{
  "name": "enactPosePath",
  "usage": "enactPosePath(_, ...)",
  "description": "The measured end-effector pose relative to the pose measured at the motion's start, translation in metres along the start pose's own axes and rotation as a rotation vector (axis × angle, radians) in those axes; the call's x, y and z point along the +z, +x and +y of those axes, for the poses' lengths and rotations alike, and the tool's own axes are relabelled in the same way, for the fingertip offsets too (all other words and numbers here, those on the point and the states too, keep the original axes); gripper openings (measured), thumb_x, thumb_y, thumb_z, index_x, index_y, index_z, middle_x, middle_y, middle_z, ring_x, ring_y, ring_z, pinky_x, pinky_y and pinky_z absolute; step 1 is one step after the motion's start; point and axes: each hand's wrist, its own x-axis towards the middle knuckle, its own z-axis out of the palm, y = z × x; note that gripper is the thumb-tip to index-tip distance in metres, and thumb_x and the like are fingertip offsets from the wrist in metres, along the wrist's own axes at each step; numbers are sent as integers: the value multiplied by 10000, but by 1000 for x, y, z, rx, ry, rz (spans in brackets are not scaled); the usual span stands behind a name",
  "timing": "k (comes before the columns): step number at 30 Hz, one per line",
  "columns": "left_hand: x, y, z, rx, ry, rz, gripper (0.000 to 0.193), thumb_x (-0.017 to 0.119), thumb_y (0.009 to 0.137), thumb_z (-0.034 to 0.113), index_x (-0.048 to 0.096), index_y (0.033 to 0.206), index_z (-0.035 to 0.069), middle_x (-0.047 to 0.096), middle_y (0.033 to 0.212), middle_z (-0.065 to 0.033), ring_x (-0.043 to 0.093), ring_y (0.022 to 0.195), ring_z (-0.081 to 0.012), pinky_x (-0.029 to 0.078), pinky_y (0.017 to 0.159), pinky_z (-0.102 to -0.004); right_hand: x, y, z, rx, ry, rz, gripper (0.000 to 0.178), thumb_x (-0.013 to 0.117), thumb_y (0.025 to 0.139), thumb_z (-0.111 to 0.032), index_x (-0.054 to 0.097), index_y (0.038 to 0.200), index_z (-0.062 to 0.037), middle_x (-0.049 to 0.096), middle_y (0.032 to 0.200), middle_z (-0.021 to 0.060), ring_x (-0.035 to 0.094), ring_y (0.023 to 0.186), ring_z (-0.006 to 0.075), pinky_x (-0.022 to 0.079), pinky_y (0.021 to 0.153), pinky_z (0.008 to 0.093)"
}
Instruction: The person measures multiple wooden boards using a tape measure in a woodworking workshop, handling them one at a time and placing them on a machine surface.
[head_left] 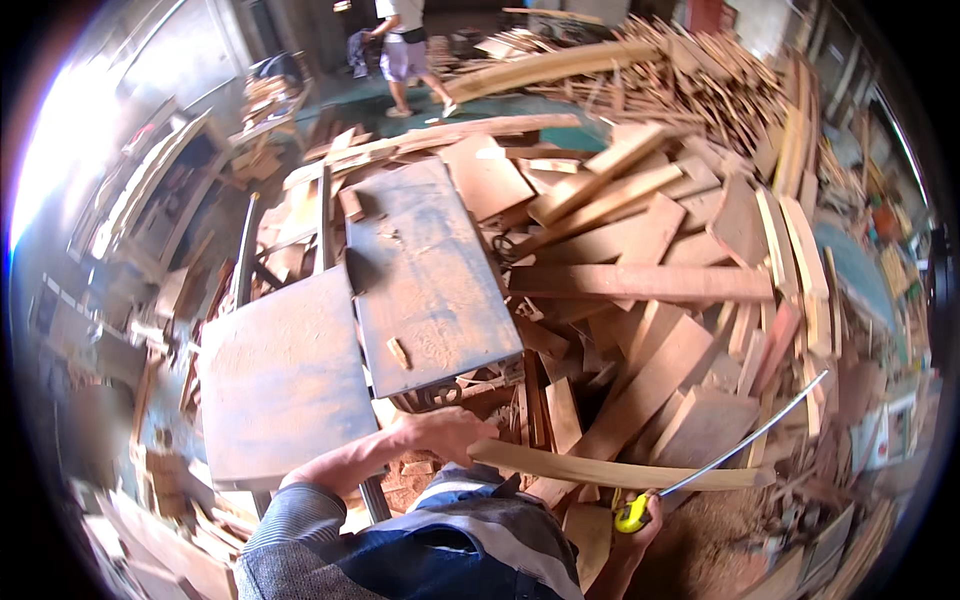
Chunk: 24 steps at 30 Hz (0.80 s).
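Observation:
My right hand point(650, 522) is closed around a yellow tape measure point(632, 513). Its metal blade point(752, 434) is drawn out, slanting up to the far right. Just above the tape measure, a long narrow wooden board point(610, 469) runs across in front of me. At the board's left end is my left hand point(445, 434), its fingers bent over that end; the fingertips are partly hidden. The board's right end lies close to the blade, over the wood pile.
Left of me stands a machine table with two metal plates point(285, 385), dusted with sawdust; a small wood offcut point(399, 353) lies on it. Loose planks point(640, 283) are heaped to the right. Far back, a person point(403, 50) walks near more stacked wood point(700, 90).

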Motion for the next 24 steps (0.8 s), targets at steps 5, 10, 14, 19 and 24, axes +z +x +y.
enactPosePath(5, 83, -42, 21, -65, -73, 249, 643, 767, 758, 326, 563, 1322, 95, 699, 1020, -219, 666, 967, -423, 541, 822, -513, 62, -2, -4, 151, -56, -209, 161, 574, 957, -260, 575, 1019, -111, 571, 928, 17, 579, 865, 228, 499, 728, 393)
enactPosePath(10, 117, -53, 54, -157, -218, 465, 507, 743, 761, 287, 632, 1217, 94, 713, 892, -190, 685, 844, -436, 556, 760, -515, 89, -2, 3, 297, -155, -366, 179, 584, 983, -248, 621, 1056, -88, 619, 909, 86, 583, 871, 230, 490, 747, 402)
enactPosePath(14, 148, -71, 61, -308, -283, 571, 439, 699, 708, 146, 679, 1143, 93, 714, 1037, -151, 692, 983, -354, 567, 836, -478, 102, 0, 4, 328, -192, -448, 202, 600, 984, -269, 633, 1091, -101, 649, 928, 97, 599, 866, 241, 489, 755, 395)
enactPosePath(19, 169, -122, 40, -273, -76, 902, 514, 708, 640, 81, 702, 1153, 103, 721, 1067, -116, 687, 1016, -306, 580, 876, -423, 105, 52, -33, 118, -151, -291, 221, 617, 984, -291, 650, 1101, -107, 664, 964, 99, 621, 894, 212, 521, 770, 394)
enactPosePath(24, 174, -168, 13, -337, 61, 906, 516, 720, 642, 85, 704, 1154, 148, 705, 1127, -93, 664, 1044, -298, 557, 879, -424, 78, 123, -67, 81, -48, -424, 185, 578, 1019, -258, 648, 1068, -94, 679, 990, 81, 640, 896, 193, 514, 772, 365)
